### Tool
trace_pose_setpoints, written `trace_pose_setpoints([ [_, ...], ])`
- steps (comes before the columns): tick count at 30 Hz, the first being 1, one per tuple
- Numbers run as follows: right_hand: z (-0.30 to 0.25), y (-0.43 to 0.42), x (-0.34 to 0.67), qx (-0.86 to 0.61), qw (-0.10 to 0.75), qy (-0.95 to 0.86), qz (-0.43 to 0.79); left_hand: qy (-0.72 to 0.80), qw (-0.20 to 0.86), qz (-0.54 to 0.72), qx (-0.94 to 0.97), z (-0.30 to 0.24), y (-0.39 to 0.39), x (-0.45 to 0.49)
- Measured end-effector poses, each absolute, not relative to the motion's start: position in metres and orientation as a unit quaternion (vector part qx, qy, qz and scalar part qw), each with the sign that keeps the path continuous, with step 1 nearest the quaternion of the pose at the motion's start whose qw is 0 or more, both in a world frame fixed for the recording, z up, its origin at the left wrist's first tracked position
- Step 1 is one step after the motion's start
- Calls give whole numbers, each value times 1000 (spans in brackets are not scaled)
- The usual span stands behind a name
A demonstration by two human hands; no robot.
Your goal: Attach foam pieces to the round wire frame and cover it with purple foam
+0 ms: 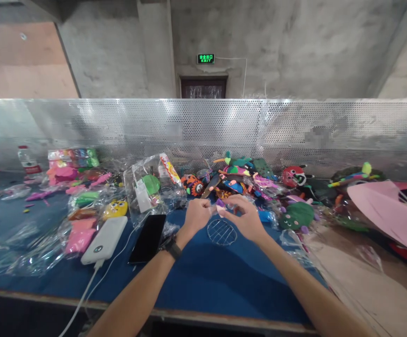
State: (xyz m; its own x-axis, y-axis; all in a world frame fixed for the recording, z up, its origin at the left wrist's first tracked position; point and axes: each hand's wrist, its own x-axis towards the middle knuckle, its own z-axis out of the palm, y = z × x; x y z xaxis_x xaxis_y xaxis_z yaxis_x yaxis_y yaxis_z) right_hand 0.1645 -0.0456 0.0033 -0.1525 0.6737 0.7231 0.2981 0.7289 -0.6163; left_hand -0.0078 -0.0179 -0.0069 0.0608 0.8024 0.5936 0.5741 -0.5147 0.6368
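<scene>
Centrally, the left hand (197,215) and right hand (246,216) are seen fingertip to fingertip, fingers curled into a tight pinch, with a small purple piece (221,203) nipped between them. Its shape is too small and too covered by fingers to be made out, and a glint of clear film about it cannot be confirmed. A dark wristband (173,246) is worn on the left wrist. Just beneath the hands, a round wire grid (222,232) is laid flat on the matte blue cloth (217,285). To the left, a glossy black phone (148,238) and a smooth white power bank (105,239) are set side by side. Beyond, crinkled clear bags (150,187) and soft, bright clay figures (238,175) are heaped against a perforated metal screen (203,126); many are overlapped.
</scene>
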Motion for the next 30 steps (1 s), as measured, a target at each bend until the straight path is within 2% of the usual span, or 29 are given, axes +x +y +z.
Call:
trace_pose_setpoints([
  [3, -5, -42, 163, -319, 542, -768, 118, 472, 127, 502, 713, -7, -19, -5],
  [8, -17, -40, 159, -338, 518, -768, 166, 459, 138, 522, 706, -7, -20, -1],
  [10, -16, -42, 157, -352, 534, -743, 197, 463, 113, 520, 709, -6, -19, -2],
  [14, -7, -45, 153, -329, 618, -649, 297, 466, 36, 506, 725, -5, -20, -8],
  [16, -4, -46, 152, -312, 627, -634, 328, 462, 6, 486, 742, -5, -22, -10],
  [20, -2, -44, 155, -341, 544, -719, 265, 429, -51, 415, 801, -3, -27, -12],
  [23, -2, -41, 159, -355, 504, -758, 211, 377, -55, 381, 842, -2, -29, -11],
  [26, -1, -36, 165, -367, 522, -705, 310, 365, -31, 411, 835, -3, -28, -7],
  [30, 2, -25, 177, -359, 586, -564, 458, 429, 17, 470, 771, -6, -23, -5],
])
